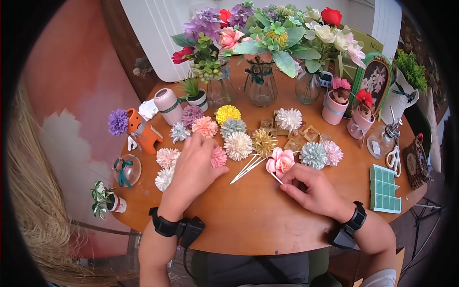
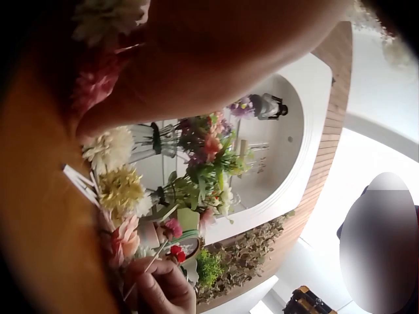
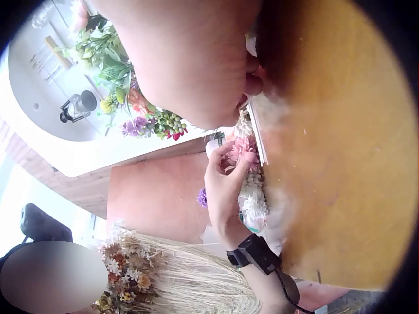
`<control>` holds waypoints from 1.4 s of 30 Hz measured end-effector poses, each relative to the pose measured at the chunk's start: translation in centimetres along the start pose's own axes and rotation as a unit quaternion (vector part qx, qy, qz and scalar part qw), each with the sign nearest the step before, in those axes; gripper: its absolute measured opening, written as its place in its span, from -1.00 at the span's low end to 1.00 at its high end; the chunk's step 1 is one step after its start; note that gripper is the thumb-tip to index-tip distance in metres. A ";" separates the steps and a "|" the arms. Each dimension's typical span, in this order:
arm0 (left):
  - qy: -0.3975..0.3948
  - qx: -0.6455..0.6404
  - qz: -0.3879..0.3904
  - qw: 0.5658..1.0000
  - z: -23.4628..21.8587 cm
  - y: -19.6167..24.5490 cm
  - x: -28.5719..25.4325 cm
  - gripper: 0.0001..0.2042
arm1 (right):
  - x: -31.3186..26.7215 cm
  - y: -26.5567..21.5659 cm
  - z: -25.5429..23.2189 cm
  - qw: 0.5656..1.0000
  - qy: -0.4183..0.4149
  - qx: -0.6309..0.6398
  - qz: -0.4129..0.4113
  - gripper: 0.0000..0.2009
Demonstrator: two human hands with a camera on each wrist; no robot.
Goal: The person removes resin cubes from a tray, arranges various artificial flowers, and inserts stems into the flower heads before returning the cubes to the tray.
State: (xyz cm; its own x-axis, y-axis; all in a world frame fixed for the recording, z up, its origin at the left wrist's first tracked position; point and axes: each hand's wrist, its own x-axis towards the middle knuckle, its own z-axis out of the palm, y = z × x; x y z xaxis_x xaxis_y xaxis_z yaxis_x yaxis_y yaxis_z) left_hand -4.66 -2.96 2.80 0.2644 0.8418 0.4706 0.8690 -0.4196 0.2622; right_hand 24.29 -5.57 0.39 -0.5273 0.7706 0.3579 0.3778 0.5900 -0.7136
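My left hand [image 1: 191,167] reaches over the left part of the table, its thumb and fingers around a pink pompom flower head [image 1: 218,157]. The right wrist view shows the same left hand [image 3: 226,183] at the pink flower head [image 3: 242,149] from the side. My right hand [image 1: 311,189] pinches a thin white stick [image 1: 276,178] between thumb and fingers. Beyond the stick's far end lies a pink rose head [image 1: 281,161], overlapping it in the head view. Several more white sticks [image 1: 246,168] lie between the hands, beside a gold flower head [image 1: 264,142].
Several pompom heads surround the hands, including a yellow one [image 1: 228,114] and a cream one [image 1: 238,146]. Glass vases [image 1: 260,86] with artificial flowers stand behind. A green compartment tray [image 1: 385,189], scissors [image 1: 394,160] and a spray bottle [image 1: 382,138] are at the right; an orange pot [image 1: 143,133] is left.
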 end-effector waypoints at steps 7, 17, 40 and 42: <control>-0.052 -0.118 -0.036 0.991 1.3 -0.2 0.4 -0.71 | -0.4 0.2 0.3 0.995 -0.005 0.061 0.076 -0.80; -0.216 -0.558 -0.055 0.799 1.6 4.0 -0.8 -0.77 | -0.7 -0.3 -0.2 0.989 0.029 0.139 0.033 -0.40; -0.111 -0.318 0.188 0.923 1.9 5.0 -0.7 -0.84 | -1.3 -1.3 0.4 0.980 0.104 0.167 -0.031 -0.58; -0.138 -0.314 0.198 0.918 2.3 5.0 -1.0 -0.81 | -1.4 -0.9 0.5 0.988 0.099 0.107 -0.054 -0.65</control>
State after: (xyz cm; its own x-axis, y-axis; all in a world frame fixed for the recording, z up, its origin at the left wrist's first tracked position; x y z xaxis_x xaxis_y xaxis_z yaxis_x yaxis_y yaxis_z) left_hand 0.40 -5.13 1.64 0.6795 0.5979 0.4252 0.2913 -0.7517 0.5917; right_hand 24.33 -7.35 0.26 -0.3887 0.7499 0.5353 0.1470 0.6240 -0.7675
